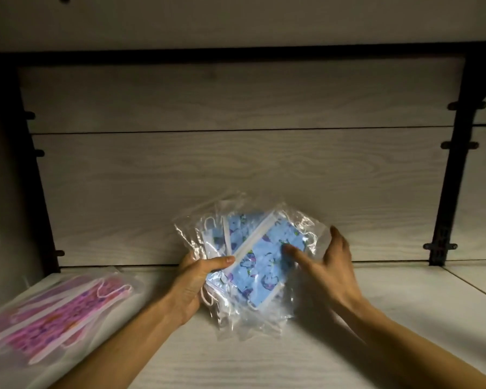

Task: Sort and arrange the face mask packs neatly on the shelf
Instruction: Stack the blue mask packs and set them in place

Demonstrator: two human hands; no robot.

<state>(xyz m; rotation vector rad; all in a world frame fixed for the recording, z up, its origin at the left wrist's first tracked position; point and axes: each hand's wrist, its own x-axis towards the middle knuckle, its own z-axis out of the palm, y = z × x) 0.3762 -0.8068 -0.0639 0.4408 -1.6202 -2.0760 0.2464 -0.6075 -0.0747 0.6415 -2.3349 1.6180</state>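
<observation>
Two bare forearms reach forward from the bottom of the view, converging toward the centre. The left hand (192, 282) is turned with its palm facing right; its fingers curl underneath the blue mask packs (253, 256) while the thumb lies flat across the top, pinching the bundle at its near-left corner. The right hand (328, 265) is spread and relaxed, palm facing left and slightly down. Its forefinger stretches out straight, the tip touching the top pack, and the thumb points upward, apart from the fingers. Both wrists are nearly straight.
</observation>
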